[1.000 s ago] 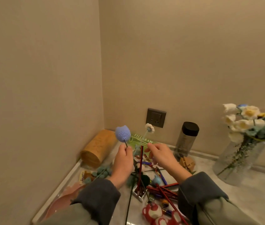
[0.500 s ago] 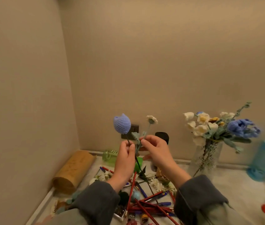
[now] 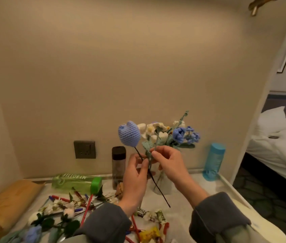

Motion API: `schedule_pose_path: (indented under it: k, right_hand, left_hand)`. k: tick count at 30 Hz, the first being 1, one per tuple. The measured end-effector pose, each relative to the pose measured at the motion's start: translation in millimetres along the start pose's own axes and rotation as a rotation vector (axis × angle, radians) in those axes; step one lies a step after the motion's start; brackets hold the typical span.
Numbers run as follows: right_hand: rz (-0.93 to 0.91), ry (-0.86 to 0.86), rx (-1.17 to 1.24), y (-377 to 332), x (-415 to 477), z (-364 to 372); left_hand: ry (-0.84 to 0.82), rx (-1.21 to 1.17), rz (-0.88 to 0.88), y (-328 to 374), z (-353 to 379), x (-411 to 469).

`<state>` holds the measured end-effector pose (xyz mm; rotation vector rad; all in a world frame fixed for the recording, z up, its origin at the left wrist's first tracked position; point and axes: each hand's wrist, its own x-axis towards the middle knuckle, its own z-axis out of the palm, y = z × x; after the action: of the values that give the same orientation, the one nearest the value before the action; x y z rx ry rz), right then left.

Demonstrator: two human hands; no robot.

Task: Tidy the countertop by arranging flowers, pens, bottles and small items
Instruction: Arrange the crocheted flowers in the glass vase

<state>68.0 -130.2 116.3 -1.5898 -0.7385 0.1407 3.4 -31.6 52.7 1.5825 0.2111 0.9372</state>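
Observation:
My left hand point(image 3: 135, 179) pinches the thin dark stem of a blue crocheted tulip point(image 3: 129, 135), held up above the counter. Beside it, my right hand point(image 3: 169, 163) pinches the pale green stem of a small white crocheted flower point(image 3: 159, 127). Both flowers are held in front of a glass vase point(image 3: 163, 185) with a bouquet point(image 3: 182, 135) of white and blue flowers; the vase is mostly hidden behind my hands. Loose pens point(image 3: 86, 210) and flowers point(image 3: 51, 220) lie scattered on the pale countertop point(image 3: 182, 204) at lower left.
A green bottle point(image 3: 76, 182) lies on its side by the back wall. A dark bottle point(image 3: 118, 163) and a blue bottle point(image 3: 213, 160) stand upright. A wooden cylinder point(image 3: 7, 202) lies at left. Snack packets point(image 3: 149, 234) sit near my sleeves. A wall socket point(image 3: 84, 149), and a bed point(image 3: 279, 142) at right.
The view has swung right, bringing the vase behind my hands and the bed into sight. Both hands have risen with their flowers, still close together.

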Motion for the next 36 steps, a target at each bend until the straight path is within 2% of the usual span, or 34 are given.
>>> schedule_pose_path:
  k: [4, 8, 13, 17, 26, 31, 36]
  right_hand:
    - [-0.046, 0.049, 0.031, 0.9, -1.7, -49.5]
    - [-0.091, 0.090, 0.095, 2.1, -0.3, -87.7]
    - [-0.098, 0.160, 0.115, 3.0, 9.6, -126.1]
    - [-0.100, 0.186, 0.102, 8.8, 19.5, -145.0]
    - [-0.070, 0.187, 0.118, 29.8, 20.6, -157.9]
    - [-0.062, 0.197, 0.131, 33.1, 24.1, -167.2]
    - [-0.110, 0.220, -0.034, 30.6, 28.5, -171.4]
  left_hand:
    - [0.025, -0.011, 0.077, 11.4, 47.2, -9.9]
    - [0.078, -0.035, 0.074, 23.1, 80.0, -13.4]
    - [0.277, -0.039, 0.067, 31.5, 97.9, -8.3]
    - [0.417, 0.047, 0.076, 27.9, 104.0, -15.0]
    - [0.441, 0.160, -0.021, -8.5, 123.6, -69.3]
    - [0.525, 0.397, 0.175, 0.0, 122.4, -63.1]
    - [0.529, 0.622, 0.283, 18.3, 107.6, -45.0]
